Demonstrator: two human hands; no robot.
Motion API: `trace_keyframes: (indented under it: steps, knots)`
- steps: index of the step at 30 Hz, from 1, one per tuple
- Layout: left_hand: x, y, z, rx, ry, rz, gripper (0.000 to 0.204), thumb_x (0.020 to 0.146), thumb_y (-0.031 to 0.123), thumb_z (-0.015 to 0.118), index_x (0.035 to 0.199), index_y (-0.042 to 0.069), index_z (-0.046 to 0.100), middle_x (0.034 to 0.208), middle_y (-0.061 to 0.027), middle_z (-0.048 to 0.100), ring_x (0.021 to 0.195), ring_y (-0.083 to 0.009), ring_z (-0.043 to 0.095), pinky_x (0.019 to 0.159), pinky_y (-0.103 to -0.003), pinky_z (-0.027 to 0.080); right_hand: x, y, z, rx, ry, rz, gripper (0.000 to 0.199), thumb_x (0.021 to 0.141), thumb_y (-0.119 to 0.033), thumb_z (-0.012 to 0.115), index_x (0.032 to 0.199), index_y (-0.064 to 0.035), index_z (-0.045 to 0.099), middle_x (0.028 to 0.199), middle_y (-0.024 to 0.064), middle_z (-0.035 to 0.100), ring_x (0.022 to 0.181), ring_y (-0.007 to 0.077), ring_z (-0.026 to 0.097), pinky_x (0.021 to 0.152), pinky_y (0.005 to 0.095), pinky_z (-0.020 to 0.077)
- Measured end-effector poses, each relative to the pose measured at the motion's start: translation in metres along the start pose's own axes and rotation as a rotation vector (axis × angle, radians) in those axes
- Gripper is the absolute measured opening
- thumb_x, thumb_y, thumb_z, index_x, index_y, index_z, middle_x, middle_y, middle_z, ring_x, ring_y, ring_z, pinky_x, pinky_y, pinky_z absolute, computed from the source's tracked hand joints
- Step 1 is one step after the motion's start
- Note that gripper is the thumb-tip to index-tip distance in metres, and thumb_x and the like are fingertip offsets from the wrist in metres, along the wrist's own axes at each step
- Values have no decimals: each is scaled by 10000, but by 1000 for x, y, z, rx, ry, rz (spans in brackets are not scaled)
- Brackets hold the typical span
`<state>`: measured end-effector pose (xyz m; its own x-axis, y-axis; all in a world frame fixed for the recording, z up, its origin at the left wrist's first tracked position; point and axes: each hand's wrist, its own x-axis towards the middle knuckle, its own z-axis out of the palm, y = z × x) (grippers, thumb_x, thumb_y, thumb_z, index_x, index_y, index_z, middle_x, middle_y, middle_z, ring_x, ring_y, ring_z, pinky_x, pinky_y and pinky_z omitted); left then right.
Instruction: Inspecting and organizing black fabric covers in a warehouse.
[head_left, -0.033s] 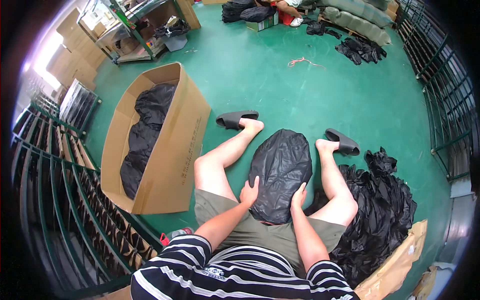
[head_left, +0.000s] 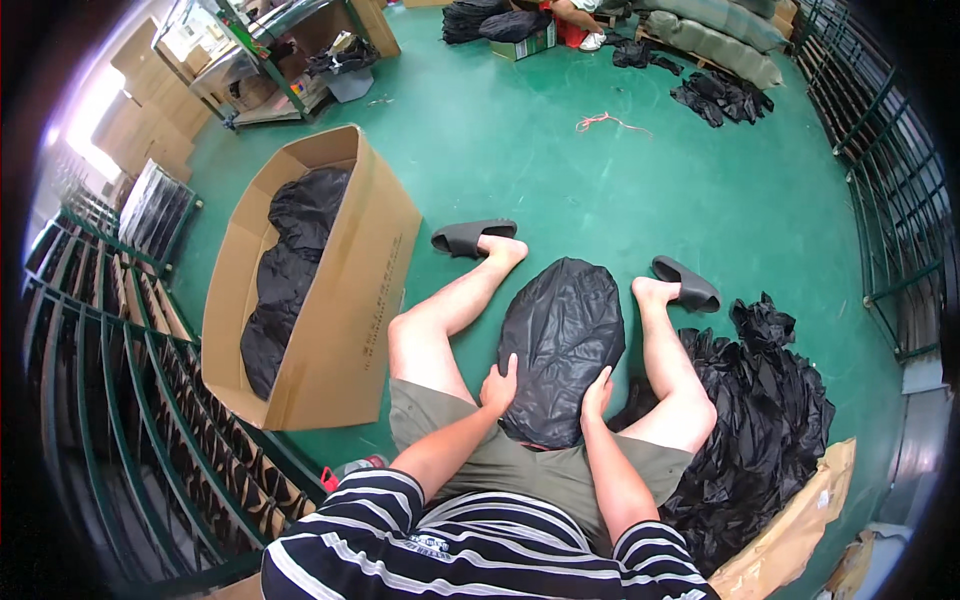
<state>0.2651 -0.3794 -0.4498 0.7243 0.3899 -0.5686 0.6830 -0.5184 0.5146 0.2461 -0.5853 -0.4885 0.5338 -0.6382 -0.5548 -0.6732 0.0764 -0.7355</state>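
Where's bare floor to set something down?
Bare: the green floor beyond the slippers, between the carton at left and the barred rack at right, short of the pink string. Crowded: the near centre, where left hand and right hand hold the black bundle, and the near right, with the black heap and brown sheet.

This is a workshop or storeroom; which of the two is hard to tell. A smooth green floor (head_left: 580, 200) spreads out ahead of the fingers (head_left: 511, 372). To their left stands a large open cardboard box (head_left: 345, 300), and farther left a long metal rack (head_left: 140, 420) runs along the side. Well ahead and to the left is a green-framed work stand (head_left: 266, 62). Stuffed sacks (head_left: 710, 45) are piled far ahead to the right. Right of the fingers lies a heap of black bags (head_left: 765, 400), with a barred metal frame (head_left: 890, 180) beyond.
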Motion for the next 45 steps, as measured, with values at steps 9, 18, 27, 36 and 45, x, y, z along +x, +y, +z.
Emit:
trace_keyframes:
  steps: [9,18,27,36,45]
  knots:
    - [5,-20,16,30,128,107,786,909,659,411,1210,-42,598,1119,-315,619,1081,-461,582,954,-506,440,-16,-3,-5,-191,58,24,846,909,-725,278,1366,-46,492,1285,257,564,1188,438,513,1001,476,389]
    - [1,-9,10,66,229,175,702,936,587,428,1119,-60,630,1028,-314,644,1000,-470,601,889,-511,459,-24,-14,0,-269,163,8,809,931,-686,286,1315,-19,535,1201,286,599,1120,460,550,969,488,417]
    - [0,-6,4,-51,169,250,767,949,544,461,1439,-25,301,1325,-324,460,1232,-458,455,1040,-478,360,-20,-19,-4,-222,70,16,840,923,-698,307,1357,2,469,1259,292,561,1176,446,522,1001,477,391]
    - [-2,25,-33,326,72,1213,745,875,426,634,1478,109,334,1541,-229,201,1435,-397,189,1145,-605,128,-24,-63,-39,-358,-46,-891,336,849,-171,684,1145,-27,612,1112,192,633,1076,310,586,931,426,457]
    - [-10,15,-17,826,-144,1281,1006,785,739,515,1521,109,242,1585,-192,139,1474,-376,75,1093,-706,55,-25,-46,-13,-744,-957,117,337,847,-301,618,734,9,688,710,150,708,507,224,664,439,320,502]
